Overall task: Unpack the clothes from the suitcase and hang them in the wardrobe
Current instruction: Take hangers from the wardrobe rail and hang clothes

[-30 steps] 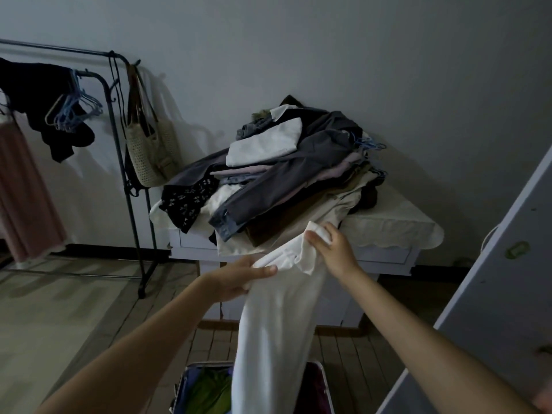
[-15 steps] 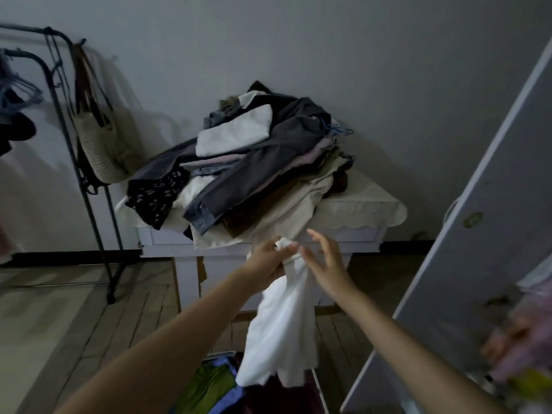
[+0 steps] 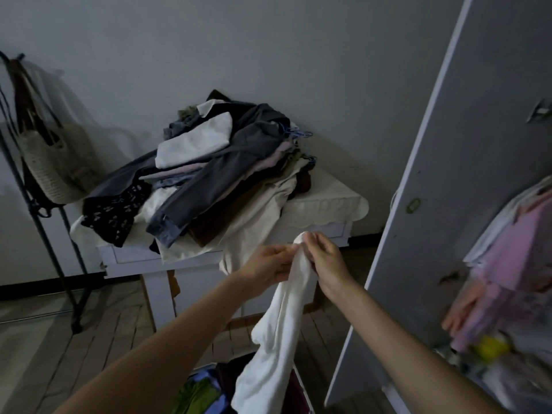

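Both hands meet at the top end of the long white soft-knit garment (image 3: pixel 280 318); the left hand (image 3: pixel 270 264) has its fingers curled round the bunched fabric just below the tip, and the right hand (image 3: pixel 324 259) pinches the same tip from the opposite side; the two hands are touching or all but touching across the cloth. The garment's long axis runs straight down from the hands; its lower end hangs over the open suitcase (image 3: pixel 206 392) directly beneath them. The open white wardrobe door (image 3: pixel 448 186) stands to the right of the right hand, with pale hung clothes (image 3: pixel 513 243) beyond it; the right hand is judged the nearer to the wardrobe. The counter (image 3: pixel 325 204) heaped with mixed dark and pale clothing (image 3: pixel 215 174) lies just beyond both hands; no hanger is seen in either hand, so fitting one appears outstanding.
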